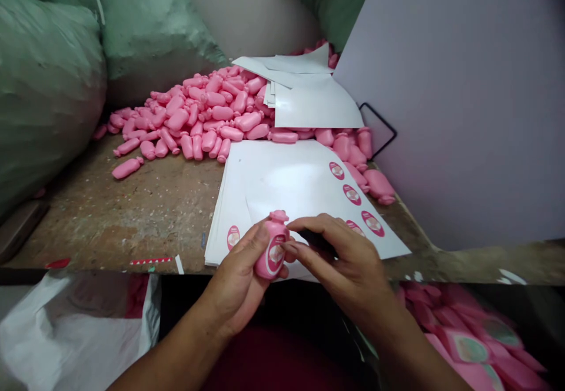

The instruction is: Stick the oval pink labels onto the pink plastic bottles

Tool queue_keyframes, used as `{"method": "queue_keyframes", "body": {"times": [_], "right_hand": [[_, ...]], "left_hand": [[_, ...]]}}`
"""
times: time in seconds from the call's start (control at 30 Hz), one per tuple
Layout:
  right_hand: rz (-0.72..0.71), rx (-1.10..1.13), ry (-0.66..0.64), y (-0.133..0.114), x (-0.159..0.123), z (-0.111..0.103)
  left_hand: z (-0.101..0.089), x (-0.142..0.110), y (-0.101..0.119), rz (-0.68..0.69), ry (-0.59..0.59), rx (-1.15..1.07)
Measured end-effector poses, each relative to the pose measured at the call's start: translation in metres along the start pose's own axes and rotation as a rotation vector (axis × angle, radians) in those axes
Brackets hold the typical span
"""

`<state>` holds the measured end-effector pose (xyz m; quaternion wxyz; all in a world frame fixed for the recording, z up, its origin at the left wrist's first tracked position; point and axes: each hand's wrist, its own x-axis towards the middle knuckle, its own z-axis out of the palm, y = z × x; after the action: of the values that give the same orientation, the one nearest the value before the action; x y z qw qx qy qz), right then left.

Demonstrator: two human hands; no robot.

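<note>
A small pink plastic bottle (265,266) with a flared neck stands slightly tilted in my left hand (238,282). My left thumb and fingers are wrapped round its side. On its front is an oval pink-and-white label sticker (276,252). My right hand (348,261) reaches in from the right, its thumb tip at the label's edge and its index fingertip by the bottle's shoulder, the two apart. A dark patch shows beneath the right fingers; I cannot make out what it is. Under both hands lies a stack of white sticker sheets (282,170) with several oval labels on top.
Pink bottles (212,111) are heaped at the back of the worn wooden table (110,220), with loose white sheets (318,102) over them. Green sacks (48,90) bulge at left. A pale panel (463,102) borders the right. Below are a white bag (83,344) and labelled pink bottles (468,344).
</note>
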<state>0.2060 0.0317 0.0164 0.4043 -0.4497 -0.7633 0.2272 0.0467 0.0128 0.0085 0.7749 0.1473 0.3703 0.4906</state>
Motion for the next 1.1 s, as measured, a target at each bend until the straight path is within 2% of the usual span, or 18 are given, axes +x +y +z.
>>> {"method": "queue_keyframes", "body": {"times": [0.17, 0.27, 0.43, 0.67, 0.73, 0.87, 0.93, 1.03, 1.1], "right_hand": [[-0.028, 0.099, -0.003, 0.003, 0.005, 0.006], [-0.109, 0.004, 0.004, 0.004, 0.004, 0.011], [-0.242, -0.199, 0.103, 0.003, -0.003, 0.019], [-0.335, -0.217, 0.158, -0.003, -0.007, 0.024], [-0.307, -0.132, 0.151, -0.003, -0.009, 0.021], [-0.094, 0.123, 0.243, 0.0, -0.013, 0.01], [-0.031, 0.17, 0.178, 0.0, -0.012, 0.006], [-0.006, 0.221, 0.002, 0.001, -0.009, 0.006], [-0.002, 0.255, -0.014, 0.001, -0.006, 0.009]], "left_hand": [[-0.002, -0.001, -0.004, 0.026, -0.02, 0.031], [-0.001, 0.0, -0.005, 0.07, -0.009, 0.037], [0.004, 0.001, -0.005, 0.142, 0.037, 0.021], [0.004, 0.002, 0.001, 0.136, 0.057, -0.048], [0.003, 0.003, 0.003, 0.12, 0.051, -0.067], [0.0, 0.004, 0.005, 0.027, 0.062, -0.07], [0.001, 0.005, 0.005, -0.01, 0.058, -0.092], [0.004, 0.005, 0.004, -0.006, 0.034, -0.168], [0.006, 0.005, 0.003, 0.017, 0.019, -0.201]]}}
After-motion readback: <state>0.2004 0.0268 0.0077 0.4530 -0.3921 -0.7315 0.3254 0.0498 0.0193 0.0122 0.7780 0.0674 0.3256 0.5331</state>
